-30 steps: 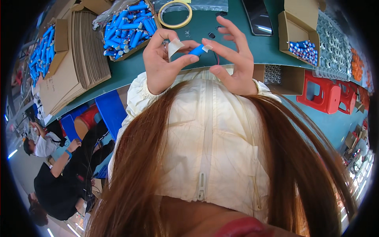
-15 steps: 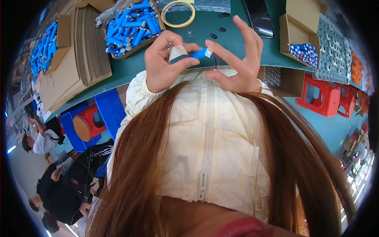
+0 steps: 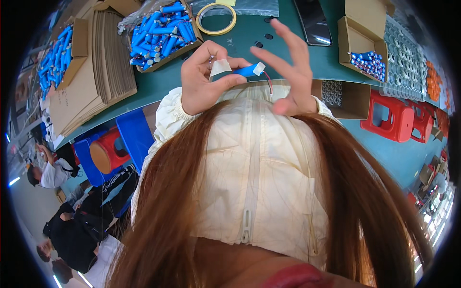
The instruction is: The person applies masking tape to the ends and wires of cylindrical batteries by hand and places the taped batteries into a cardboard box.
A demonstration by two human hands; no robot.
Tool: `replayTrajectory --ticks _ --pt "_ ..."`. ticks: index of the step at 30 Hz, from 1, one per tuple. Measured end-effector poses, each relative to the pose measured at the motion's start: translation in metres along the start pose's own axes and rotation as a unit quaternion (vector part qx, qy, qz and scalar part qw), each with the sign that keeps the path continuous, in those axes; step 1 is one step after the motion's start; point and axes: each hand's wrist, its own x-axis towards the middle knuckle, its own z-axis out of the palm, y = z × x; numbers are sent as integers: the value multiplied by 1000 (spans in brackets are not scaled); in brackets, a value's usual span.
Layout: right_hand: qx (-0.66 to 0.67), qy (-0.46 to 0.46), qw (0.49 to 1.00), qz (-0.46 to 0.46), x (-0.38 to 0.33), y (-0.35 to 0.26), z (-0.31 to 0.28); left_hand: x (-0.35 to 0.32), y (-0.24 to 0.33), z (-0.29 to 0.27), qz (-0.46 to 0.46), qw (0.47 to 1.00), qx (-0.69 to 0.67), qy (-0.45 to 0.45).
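Note:
Between thumb and fingers, my left hand (image 3: 204, 79) grips a blue cylindrical battery (image 3: 247, 71) above the table's near edge. A piece of pale tape (image 3: 260, 69) covers the battery's right end, and thin red and dark wires (image 3: 271, 84) hang from it. Another strip of pale tape (image 3: 220, 68) sticks out at my left fingers. Just right of the battery, my right hand (image 3: 295, 72) is apart from it, fingers spread, holding nothing.
A tape roll (image 3: 216, 19) and a black phone (image 3: 313, 23) lie on the green table (image 3: 249, 43). Cardboard boxes of blue batteries (image 3: 163, 33) stand left, beside stacked cardboard (image 3: 113, 57). Another battery box (image 3: 362, 41) is at right. Red stools (image 3: 389, 115) stand below.
My right hand has let go of the battery's taped end and moved slightly away to the right. The battery has shifted slightly right in my left hand's grip.

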Motion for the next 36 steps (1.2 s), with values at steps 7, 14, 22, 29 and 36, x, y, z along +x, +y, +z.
replayTrajectory --ticks 7,14,22,29,36 --pt "96 175 980 -27 -1 1 8 -1 0 5 -18 1000 -13 4" --pt "59 149 986 -33 7 -10 15 -3 0 6 45 998 19 37" --pt "471 75 847 234 -2 -6 36 0 -2 11 71 991 63 95" --pt "499 35 830 246 -3 -6 34 -1 -2 14 44 989 55 126" --pt "409 82 882 218 1 -14 32 1 -5 12 67 989 63 112"
